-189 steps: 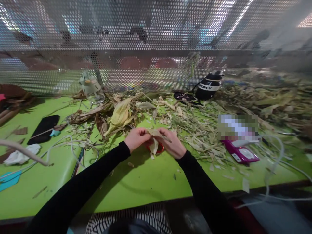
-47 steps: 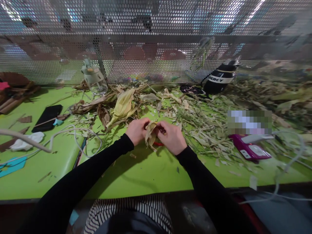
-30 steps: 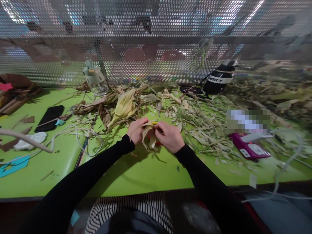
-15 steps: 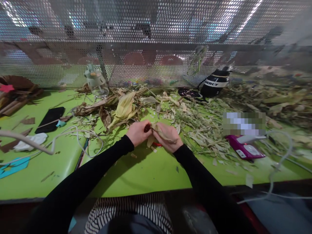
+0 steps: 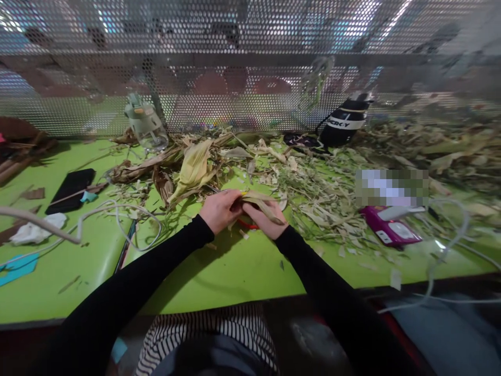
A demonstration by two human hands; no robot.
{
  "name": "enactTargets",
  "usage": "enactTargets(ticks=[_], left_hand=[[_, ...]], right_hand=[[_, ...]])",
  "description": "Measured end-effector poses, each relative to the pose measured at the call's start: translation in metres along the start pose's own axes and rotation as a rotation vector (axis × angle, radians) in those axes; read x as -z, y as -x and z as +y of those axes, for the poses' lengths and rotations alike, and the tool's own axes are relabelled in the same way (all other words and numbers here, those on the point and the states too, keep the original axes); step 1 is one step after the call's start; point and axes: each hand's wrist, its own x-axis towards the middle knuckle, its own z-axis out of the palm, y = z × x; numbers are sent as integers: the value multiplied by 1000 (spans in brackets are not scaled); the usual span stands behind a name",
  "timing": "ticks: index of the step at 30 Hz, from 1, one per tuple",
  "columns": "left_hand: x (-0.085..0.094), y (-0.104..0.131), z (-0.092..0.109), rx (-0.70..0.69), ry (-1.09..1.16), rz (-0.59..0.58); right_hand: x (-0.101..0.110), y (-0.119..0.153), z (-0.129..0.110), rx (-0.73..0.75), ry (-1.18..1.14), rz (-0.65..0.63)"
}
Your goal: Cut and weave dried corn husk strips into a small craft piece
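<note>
A dry corn husk strip [image 5: 266, 208] lies across the fingers of my right hand [image 5: 271, 222], which is closed around it. My left hand [image 5: 221, 210] is pinched at the strip's other end, and the two hands meet at the fingertips. A small yellow bit shows where they meet. Under the hands, a red curved piece [image 5: 249, 225] rests on the green table [image 5: 235, 271]; most of it is hidden, so I cannot tell its kind. Just beyond my left hand sits a yellowish corn husk bundle [image 5: 193, 167].
Husk scraps [image 5: 309, 188] cover the table's back and right. A clear bottle [image 5: 146, 125] and a black bottle [image 5: 344, 122] stand by the perforated metal screen [image 5: 235, 99]. A phone [image 5: 70, 190], white cable [image 5: 117, 206] and blue paper [image 5: 19, 267] lie left; a magenta device [image 5: 391, 227] lies right.
The view has tilted slightly, so the scene sits higher. The husk strip now lies flatter across my right fingers, and my hands stay together at nearly the same spot.
</note>
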Motion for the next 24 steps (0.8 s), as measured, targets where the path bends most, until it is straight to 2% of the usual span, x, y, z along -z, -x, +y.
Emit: enactTargets(ticks=[3,5,8,11,14,17,20,24], left_hand=[[-1,2,1,-11,58,12],[0,2,1,17,136,38],[1,0,2,184,439,35],[5,-3,2,423,896,-124],[8,-4,-1,589,1174,-269],[8,-4,-5,663,1302,-342],[5,-5,-10,674,1411,-407],[3,-7,-13,624,1363,-355]], right_hand=[[-1,1,-1,-74,-85,16],[0,1,-2,-58,-76,21],[5,0,-5,50,0,-26],[11,-3,-5,103,36,-95],[15,-5,-4,114,11,-161],[14,-4,-2,82,-85,-241],[11,-3,1,23,-204,-279],[7,-5,5,76,-19,-195]])
